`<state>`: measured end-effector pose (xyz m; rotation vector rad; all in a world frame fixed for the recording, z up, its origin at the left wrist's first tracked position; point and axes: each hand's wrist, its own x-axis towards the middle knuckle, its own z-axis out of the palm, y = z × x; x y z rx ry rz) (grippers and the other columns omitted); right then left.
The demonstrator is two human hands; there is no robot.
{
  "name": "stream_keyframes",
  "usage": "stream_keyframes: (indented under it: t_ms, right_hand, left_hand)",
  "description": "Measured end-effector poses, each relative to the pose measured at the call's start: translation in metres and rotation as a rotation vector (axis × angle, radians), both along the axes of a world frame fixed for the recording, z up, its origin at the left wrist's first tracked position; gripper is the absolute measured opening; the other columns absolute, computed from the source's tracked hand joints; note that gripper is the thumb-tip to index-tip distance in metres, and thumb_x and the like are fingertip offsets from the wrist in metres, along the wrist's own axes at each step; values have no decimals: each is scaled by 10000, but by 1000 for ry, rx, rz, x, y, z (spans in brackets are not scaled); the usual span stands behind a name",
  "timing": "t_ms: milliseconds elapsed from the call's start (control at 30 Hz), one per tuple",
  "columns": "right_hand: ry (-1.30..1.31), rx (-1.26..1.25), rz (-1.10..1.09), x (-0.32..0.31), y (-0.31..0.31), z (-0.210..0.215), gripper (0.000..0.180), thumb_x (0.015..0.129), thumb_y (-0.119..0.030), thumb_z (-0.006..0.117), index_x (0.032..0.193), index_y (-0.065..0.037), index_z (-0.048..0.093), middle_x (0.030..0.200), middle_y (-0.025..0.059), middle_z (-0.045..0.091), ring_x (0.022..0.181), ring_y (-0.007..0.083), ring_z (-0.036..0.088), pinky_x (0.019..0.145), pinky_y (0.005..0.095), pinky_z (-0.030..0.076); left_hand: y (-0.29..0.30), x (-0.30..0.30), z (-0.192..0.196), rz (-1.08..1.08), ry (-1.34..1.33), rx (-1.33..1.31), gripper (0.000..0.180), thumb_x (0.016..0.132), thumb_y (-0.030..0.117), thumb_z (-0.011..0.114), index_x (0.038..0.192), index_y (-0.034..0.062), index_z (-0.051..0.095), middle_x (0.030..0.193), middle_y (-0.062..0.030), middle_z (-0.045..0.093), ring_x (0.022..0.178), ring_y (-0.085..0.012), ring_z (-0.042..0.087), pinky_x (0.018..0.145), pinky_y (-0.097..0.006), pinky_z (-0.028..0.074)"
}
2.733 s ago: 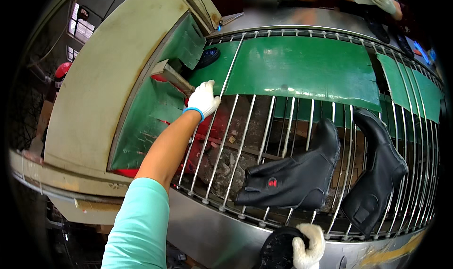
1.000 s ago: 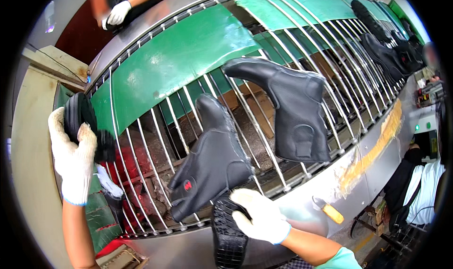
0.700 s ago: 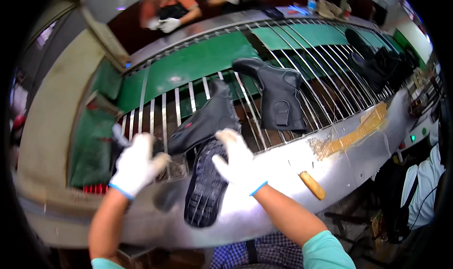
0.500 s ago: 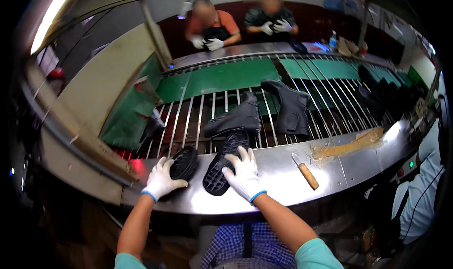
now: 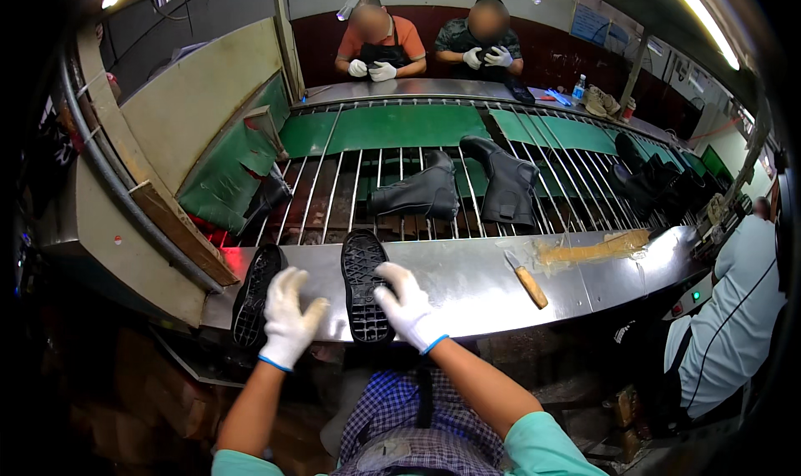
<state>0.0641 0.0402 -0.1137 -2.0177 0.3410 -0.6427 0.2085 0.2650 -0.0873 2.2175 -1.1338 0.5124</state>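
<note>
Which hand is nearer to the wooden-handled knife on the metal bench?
The right. The right hand lies on a black sole just left of the knife, with bare bench between them. The left hand is farther left, beyond that sole.

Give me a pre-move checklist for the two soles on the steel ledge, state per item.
1. Left sole lies tread up on the steel ledge: ok.
2. Right sole lies tread up, flat: ok.
3. Left hand rests beside the left sole; whether it grips it: cannot tell.
4. Right hand touches the right sole's edge: ok.
5. Knife lies apart from both hands: ok.
6. Two black boots sit on the bar conveyor beyond the ledge, clear of the soles: ok.
</note>
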Motion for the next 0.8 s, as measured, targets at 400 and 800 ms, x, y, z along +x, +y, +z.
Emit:
stream_keyframes:
  t_ms: [400,800]
  right_hand:
    - [180,-582,-491,130,-146,-19,921,763,-235,838,1572,-97,420,1549,226,455,1477,460,377,1261,628,213]
    - [-11,41,-774,150,-231,8,537,978,-448,667,1348,-60,678,1268,229,718,1210,422,661,1069,506,485]
  left_hand:
    - [-54,-35,-36,107,332,-224,217,956,88,679,1142,-12,728,1120,-205,730,1057,-375,699,989,-434,548]
    - [-56,-32,-35,196,243,-127,181,987,82,647,1110,-4,748,1106,-191,742,1047,-359,704,990,-432,541]
